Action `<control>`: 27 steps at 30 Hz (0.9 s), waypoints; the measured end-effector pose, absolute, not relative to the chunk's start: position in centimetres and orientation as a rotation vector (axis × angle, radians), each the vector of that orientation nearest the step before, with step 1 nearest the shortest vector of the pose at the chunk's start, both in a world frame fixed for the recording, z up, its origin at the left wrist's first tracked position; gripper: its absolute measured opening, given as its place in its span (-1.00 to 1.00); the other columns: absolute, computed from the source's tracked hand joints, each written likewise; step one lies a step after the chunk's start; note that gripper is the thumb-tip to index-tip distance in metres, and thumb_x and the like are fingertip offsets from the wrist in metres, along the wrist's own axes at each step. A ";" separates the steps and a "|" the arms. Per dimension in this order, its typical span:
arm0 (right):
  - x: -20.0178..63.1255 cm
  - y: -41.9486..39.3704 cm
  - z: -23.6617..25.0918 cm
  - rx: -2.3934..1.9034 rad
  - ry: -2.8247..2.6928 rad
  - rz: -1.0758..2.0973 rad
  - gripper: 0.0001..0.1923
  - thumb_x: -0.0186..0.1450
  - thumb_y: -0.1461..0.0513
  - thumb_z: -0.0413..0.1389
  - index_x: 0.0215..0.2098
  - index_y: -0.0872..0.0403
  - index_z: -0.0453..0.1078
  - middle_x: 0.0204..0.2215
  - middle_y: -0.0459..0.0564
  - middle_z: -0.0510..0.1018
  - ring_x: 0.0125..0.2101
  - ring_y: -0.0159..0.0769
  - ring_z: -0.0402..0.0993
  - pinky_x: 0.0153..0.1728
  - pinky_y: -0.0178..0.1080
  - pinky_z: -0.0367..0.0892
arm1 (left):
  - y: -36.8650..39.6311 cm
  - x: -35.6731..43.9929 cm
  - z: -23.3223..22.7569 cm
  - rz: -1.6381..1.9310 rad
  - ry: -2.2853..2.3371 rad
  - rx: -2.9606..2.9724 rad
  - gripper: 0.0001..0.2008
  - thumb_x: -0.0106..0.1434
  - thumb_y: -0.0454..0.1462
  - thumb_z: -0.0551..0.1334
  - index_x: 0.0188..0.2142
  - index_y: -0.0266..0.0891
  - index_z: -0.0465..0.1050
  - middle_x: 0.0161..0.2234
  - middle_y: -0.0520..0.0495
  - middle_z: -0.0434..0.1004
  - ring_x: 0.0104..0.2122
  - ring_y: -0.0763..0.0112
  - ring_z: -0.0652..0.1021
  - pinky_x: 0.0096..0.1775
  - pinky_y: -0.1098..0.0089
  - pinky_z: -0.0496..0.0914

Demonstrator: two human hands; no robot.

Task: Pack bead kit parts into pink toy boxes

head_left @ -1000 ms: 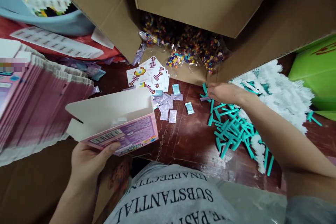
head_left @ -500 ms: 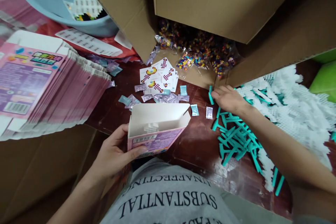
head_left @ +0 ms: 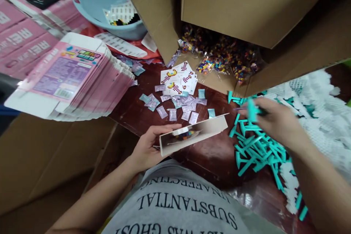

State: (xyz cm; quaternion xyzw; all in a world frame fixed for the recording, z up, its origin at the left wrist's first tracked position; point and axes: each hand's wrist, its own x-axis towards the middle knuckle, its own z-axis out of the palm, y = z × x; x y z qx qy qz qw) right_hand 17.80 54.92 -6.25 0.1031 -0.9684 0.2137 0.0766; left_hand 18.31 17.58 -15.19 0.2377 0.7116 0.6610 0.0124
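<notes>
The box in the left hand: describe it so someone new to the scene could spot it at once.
Start at the grey lettered shirt at the bottom; just above it, the left hand grips a box over the reddish table. The box's open mouth shows colourful pieces inside. Unlike the pink cartons packed in a row, it is held and opened out.

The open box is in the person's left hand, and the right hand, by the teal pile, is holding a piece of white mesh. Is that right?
Not quite: the head view shows the right hand holding a teal T-shaped tool, not white mesh. The open box is in the left hand, and the right is by the teal pile.
</notes>
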 end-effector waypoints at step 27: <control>22.6 44.2 -5.3 0.747 -2.684 0.580 -0.81 0.55 0.37 0.04 0.07 0.22 0.43 -0.03 0.18 0.62 0.01 -0.14 0.60 0.01 -0.12 0.62 | 22.8 19.7 -18.0 1.990 1.646 0.470 -0.42 0.16 -0.19 0.59 0.09 -0.15 0.41 -0.11 -0.05 0.68 -0.17 0.29 0.68 -0.15 0.34 0.59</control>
